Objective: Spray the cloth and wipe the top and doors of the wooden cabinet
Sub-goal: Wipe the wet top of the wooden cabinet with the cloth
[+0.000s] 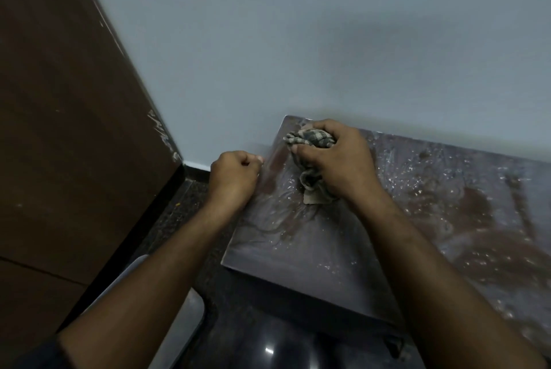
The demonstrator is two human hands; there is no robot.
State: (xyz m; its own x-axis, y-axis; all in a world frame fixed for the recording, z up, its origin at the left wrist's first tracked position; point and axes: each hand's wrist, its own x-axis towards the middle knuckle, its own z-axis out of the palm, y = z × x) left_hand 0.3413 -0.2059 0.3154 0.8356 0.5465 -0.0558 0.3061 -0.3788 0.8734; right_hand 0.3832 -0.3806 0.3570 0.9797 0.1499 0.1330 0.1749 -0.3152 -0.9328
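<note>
Your right hand [334, 159] grips the bunched cloth [310, 139] on the cabinet top [417, 219], far-left corner; your left hand [234, 173] is fisted, holding nothing, at its left edge.

Cabinet top [343, 252], a dark wooden surface set against the pale wall, streaked and speckled with wet smears and white flecks across most of its width. Directly on it near the back left corner, a crumpled checked cloth [310, 139], bunched under the right hand [334, 159] whose fingers [320, 125] curl round it. Beside the left edge, the left hand [234, 176], closed in a fist; below, dark speckled floor [176, 213].
</note>
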